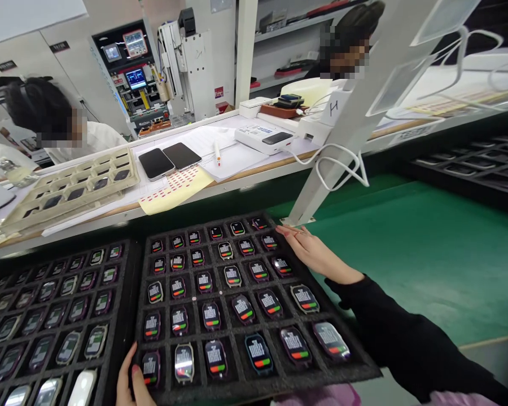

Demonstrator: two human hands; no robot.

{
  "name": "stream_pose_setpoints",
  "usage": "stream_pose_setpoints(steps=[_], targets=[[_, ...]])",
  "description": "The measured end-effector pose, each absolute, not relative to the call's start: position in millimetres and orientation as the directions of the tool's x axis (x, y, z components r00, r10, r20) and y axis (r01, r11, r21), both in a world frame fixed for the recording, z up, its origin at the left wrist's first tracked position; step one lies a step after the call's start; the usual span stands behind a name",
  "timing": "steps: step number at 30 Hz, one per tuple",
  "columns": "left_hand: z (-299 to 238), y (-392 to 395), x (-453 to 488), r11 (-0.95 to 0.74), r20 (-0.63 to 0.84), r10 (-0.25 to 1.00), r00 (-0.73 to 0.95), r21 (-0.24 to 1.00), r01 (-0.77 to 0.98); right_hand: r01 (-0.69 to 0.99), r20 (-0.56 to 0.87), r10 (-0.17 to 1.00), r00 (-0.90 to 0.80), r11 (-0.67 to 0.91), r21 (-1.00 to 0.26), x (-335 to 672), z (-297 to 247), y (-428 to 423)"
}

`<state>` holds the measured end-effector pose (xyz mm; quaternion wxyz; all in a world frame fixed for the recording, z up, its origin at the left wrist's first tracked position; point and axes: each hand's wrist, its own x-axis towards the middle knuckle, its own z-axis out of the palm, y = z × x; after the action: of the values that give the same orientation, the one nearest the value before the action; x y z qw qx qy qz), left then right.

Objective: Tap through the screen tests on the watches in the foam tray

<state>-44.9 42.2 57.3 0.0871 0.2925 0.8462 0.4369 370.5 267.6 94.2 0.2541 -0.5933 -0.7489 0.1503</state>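
Note:
A black foam tray (359,369) lies in front of me, its pockets holding several small watch bodies with lit screens (211,316). My right hand (311,251) rests flat along the tray's far right edge, fingers stretched out together, black sleeve behind it. My left hand (129,383) grips the tray's near left corner, thumb on top of the rim. A second black tray (129,265) of similar watch bodies sits directly to the left, touching the first.
A green mat (427,248) covers the surface to the right. A white slanted post (342,141) with looped cables stands behind the tray. A raised shelf holds two phones (167,159), a beige tray (68,189), papers and a yellow sheet. Two other people sit beyond it.

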Motion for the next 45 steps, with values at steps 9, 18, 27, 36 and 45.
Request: stream_pose_setpoints(steps=[9,18,27,36,45], targets=[[49,52,-55,0.284,0.153,0.64,-0.753,0.863,0.417,0.807,-0.022,1.0,-0.012,-0.004,-0.591,376,82,234],[71,85,-34,0.255,0.14,0.672,-0.727,0.878,0.405,0.799,0.015,1.0,0.003,0.006,-0.602,361,69,279],[69,48,-20,0.282,0.158,0.746,-0.646,0.804,0.523,0.714,0.257,0.952,-0.166,0.296,-0.634,340,109,211],[61,29,-11,0.19,0.375,0.802,-0.465,0.578,0.794,0.192,0.522,0.65,-0.553,0.708,-0.679,194,103,128],[57,24,-15,0.158,0.437,0.798,-0.415,0.513,0.844,0.147,0.613,0.657,-0.439,0.726,-0.672,157,80,109]])
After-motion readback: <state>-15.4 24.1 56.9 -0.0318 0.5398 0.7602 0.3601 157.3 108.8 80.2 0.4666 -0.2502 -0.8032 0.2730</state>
